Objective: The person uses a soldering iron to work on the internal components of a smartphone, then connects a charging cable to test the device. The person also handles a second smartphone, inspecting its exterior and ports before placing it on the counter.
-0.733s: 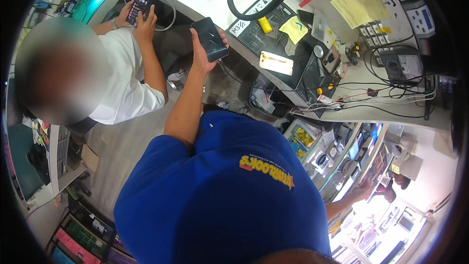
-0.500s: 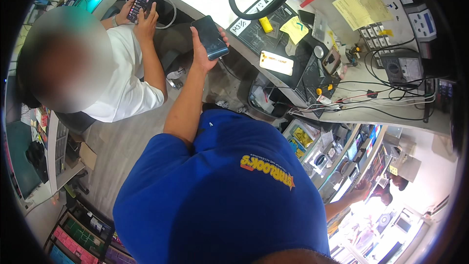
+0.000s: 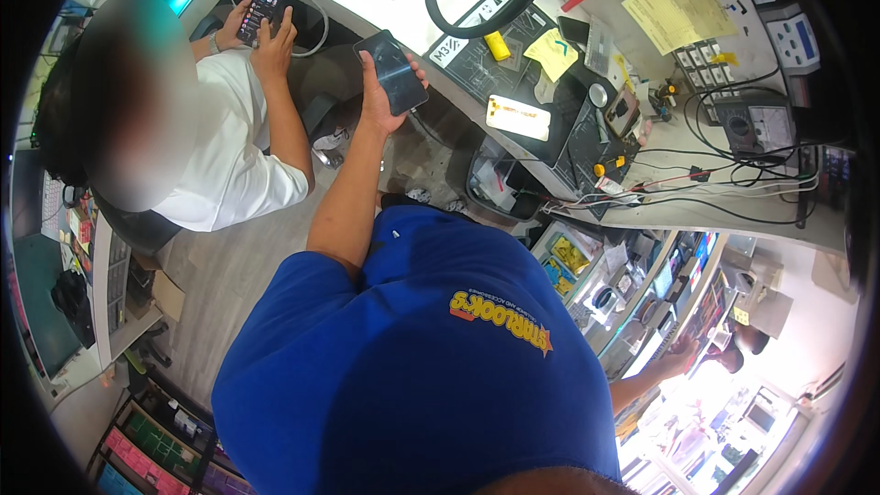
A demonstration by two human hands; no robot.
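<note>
My left hand (image 3: 380, 103) is closed round a dark smartphone (image 3: 391, 73), with the thumb on one side and fingertips on the other. Its screen is dark with a pale reflection. The phone is held in the air by the near edge of the white workbench (image 3: 367, 2). Far off to the right, my right hand (image 3: 678, 357) is by the edge of a glass display case (image 3: 655, 307). Its fingers are small and unclear, so I cannot make out whether they grip anything.
At left a seated person in a white shirt (image 3: 234, 142) holds a lit phone (image 3: 263, 11). On the bench are a black work mat (image 3: 518, 50), a bright-screened phone (image 3: 519, 117), yellow papers (image 3: 681, 11), a multimeter (image 3: 761, 128) and tangled cables. A bin (image 3: 500, 185) stands below.
The phone in my left hand has tilted slightly, and less of its lower edge shows. The seated person's head has shifted a little. My right hand has hardly moved.
</note>
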